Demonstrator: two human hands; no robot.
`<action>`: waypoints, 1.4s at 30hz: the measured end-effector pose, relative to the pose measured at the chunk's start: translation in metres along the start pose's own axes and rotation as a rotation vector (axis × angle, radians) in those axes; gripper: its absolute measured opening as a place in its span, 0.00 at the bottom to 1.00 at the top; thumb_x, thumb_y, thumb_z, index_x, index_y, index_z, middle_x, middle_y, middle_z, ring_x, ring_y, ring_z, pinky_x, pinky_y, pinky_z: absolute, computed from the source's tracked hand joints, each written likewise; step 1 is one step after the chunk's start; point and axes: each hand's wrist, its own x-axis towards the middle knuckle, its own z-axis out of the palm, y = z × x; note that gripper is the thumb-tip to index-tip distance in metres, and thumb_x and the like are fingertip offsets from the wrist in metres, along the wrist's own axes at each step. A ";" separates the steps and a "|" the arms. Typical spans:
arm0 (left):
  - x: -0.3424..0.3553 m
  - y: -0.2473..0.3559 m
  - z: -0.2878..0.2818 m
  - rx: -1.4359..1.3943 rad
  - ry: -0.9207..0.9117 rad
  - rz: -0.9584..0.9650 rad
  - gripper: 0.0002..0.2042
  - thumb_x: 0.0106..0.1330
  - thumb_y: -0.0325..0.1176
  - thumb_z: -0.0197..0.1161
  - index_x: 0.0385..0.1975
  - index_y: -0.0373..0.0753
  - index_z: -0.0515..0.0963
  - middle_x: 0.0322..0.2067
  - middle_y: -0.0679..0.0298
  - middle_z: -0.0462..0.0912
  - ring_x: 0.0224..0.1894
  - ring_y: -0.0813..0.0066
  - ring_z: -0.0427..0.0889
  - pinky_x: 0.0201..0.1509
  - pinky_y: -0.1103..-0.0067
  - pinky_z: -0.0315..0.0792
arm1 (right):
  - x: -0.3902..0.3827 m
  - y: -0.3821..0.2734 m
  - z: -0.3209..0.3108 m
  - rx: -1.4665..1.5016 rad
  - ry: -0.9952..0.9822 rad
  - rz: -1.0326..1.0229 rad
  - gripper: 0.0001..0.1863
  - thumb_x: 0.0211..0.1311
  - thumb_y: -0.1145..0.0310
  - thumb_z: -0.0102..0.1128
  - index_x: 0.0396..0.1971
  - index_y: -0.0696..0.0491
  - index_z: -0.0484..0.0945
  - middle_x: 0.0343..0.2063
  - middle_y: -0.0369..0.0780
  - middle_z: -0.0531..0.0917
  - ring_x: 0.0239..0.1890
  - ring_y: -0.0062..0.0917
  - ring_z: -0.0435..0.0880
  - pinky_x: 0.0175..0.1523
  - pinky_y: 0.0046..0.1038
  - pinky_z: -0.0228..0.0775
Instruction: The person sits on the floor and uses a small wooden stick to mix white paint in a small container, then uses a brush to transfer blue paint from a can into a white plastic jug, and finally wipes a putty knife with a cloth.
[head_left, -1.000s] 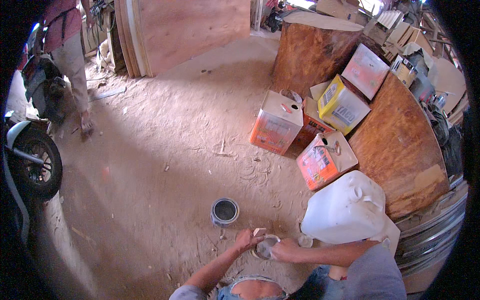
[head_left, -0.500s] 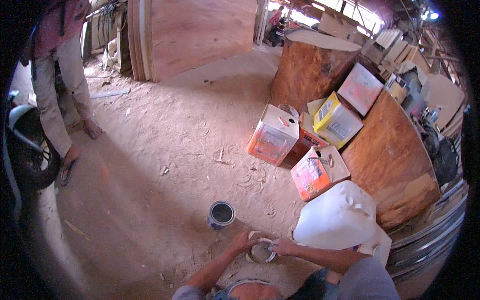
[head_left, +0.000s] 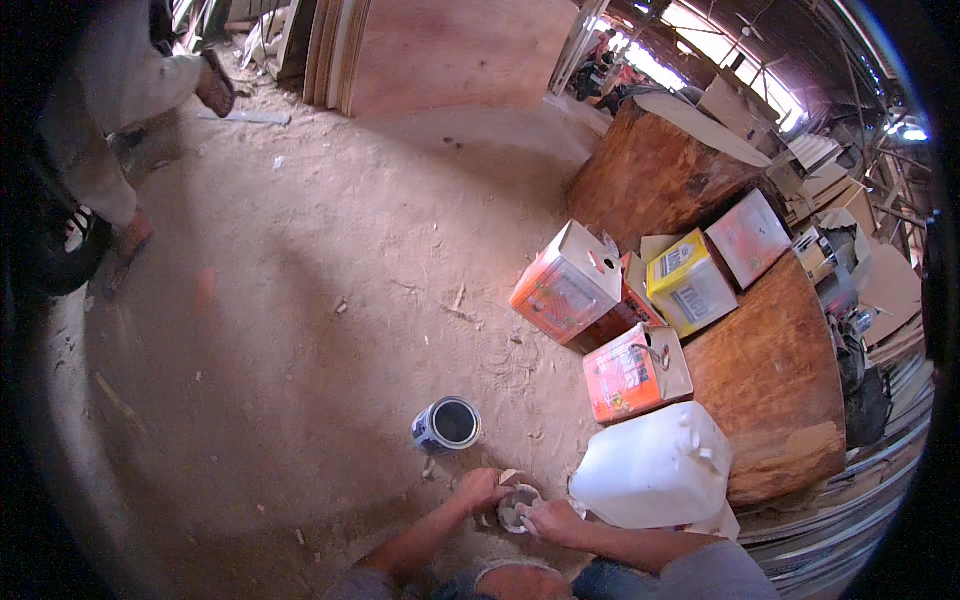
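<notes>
A small round tub (head_left: 505, 519) with a pale rim sits low in front of me, greyish inside. My left hand (head_left: 481, 490) is closed on its left rim, beside a small pale flap (head_left: 510, 476). My right hand (head_left: 555, 522) is closed at the right rim, its fingertips over the opening. Something whitish shows by its knuckles; what these fingers hold is too small to make out. Just beyond the tub an open metal can (head_left: 447, 425) with a dark inside stands on the dusty ground.
To my right lies a white plastic jerrycan (head_left: 650, 470). Past it are orange-and-white square tins (head_left: 637, 375), a yellow-and-white tin (head_left: 690, 285) and curved brown wood panels (head_left: 770, 370). Metal strips (head_left: 850, 520) lie far right. A person's legs (head_left: 120, 150) and a wheel (head_left: 75, 250) are at the left.
My right hand has shifted from the tub's right rim toward its near side, with fingertips now over the opening. The left hand keeps its hold. The other person has stepped, lifting one foot.
</notes>
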 end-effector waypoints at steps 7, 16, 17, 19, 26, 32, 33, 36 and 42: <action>0.011 -0.019 0.020 -0.012 0.121 0.077 0.24 0.58 0.59 0.65 0.43 0.46 0.85 0.35 0.49 0.86 0.41 0.47 0.85 0.47 0.58 0.77 | 0.000 -0.011 0.000 0.297 0.051 0.267 0.20 0.64 0.56 0.57 0.51 0.50 0.83 0.32 0.52 0.86 0.36 0.49 0.86 0.43 0.45 0.78; 0.017 -0.022 0.024 0.044 0.127 -0.039 0.26 0.54 0.62 0.67 0.40 0.47 0.87 0.37 0.49 0.87 0.43 0.49 0.86 0.50 0.59 0.77 | -0.004 -0.004 0.018 0.482 0.132 0.323 0.19 0.63 0.55 0.59 0.48 0.50 0.84 0.35 0.53 0.86 0.38 0.50 0.86 0.46 0.44 0.78; 0.018 -0.026 0.025 0.039 0.128 -0.021 0.25 0.53 0.61 0.67 0.41 0.49 0.87 0.38 0.50 0.87 0.43 0.49 0.86 0.50 0.59 0.77 | -0.004 -0.004 0.017 0.501 0.156 0.323 0.20 0.63 0.55 0.59 0.49 0.50 0.84 0.36 0.53 0.86 0.39 0.49 0.86 0.46 0.44 0.78; 0.008 -0.013 0.011 0.008 0.100 -0.015 0.24 0.54 0.60 0.67 0.42 0.50 0.87 0.38 0.50 0.87 0.43 0.49 0.86 0.50 0.59 0.77 | -0.008 -0.005 0.018 0.513 0.152 0.342 0.20 0.62 0.54 0.60 0.49 0.50 0.84 0.36 0.53 0.86 0.39 0.50 0.86 0.46 0.44 0.78; -0.002 0.014 -0.002 -0.004 0.092 -0.013 0.24 0.54 0.60 0.67 0.39 0.46 0.87 0.35 0.49 0.86 0.39 0.49 0.86 0.44 0.59 0.78 | -0.033 -0.004 0.013 0.519 0.009 0.385 0.23 0.61 0.50 0.60 0.48 0.51 0.84 0.38 0.54 0.86 0.43 0.48 0.86 0.50 0.43 0.76; 0.015 -0.015 0.012 0.039 0.055 -0.124 0.26 0.53 0.57 0.69 0.29 0.34 0.84 0.31 0.47 0.85 0.36 0.48 0.85 0.43 0.59 0.78 | -0.027 -0.014 -0.012 0.439 0.124 0.319 0.14 0.66 0.61 0.54 0.40 0.55 0.82 0.34 0.52 0.84 0.36 0.50 0.84 0.42 0.48 0.76; 0.017 -0.015 0.014 0.018 0.106 -0.083 0.24 0.54 0.55 0.69 0.31 0.35 0.85 0.32 0.47 0.86 0.37 0.48 0.86 0.44 0.59 0.77 | -0.025 -0.009 -0.022 0.364 0.130 0.283 0.13 0.66 0.62 0.55 0.40 0.55 0.82 0.32 0.53 0.84 0.35 0.50 0.84 0.40 0.49 0.76; 0.016 -0.002 0.006 -0.081 0.144 -0.009 0.22 0.54 0.52 0.69 0.37 0.38 0.86 0.34 0.48 0.87 0.40 0.49 0.86 0.47 0.61 0.77 | -0.014 0.005 -0.023 0.235 0.188 0.219 0.11 0.64 0.65 0.55 0.40 0.54 0.81 0.29 0.52 0.84 0.33 0.49 0.85 0.37 0.49 0.75; 0.005 0.005 0.006 -0.143 0.088 -0.034 0.20 0.56 0.47 0.68 0.44 0.42 0.86 0.38 0.50 0.87 0.43 0.51 0.86 0.50 0.64 0.77 | -0.020 0.001 0.021 0.269 0.239 0.171 0.12 0.62 0.67 0.56 0.42 0.53 0.81 0.26 0.50 0.84 0.32 0.47 0.85 0.36 0.49 0.76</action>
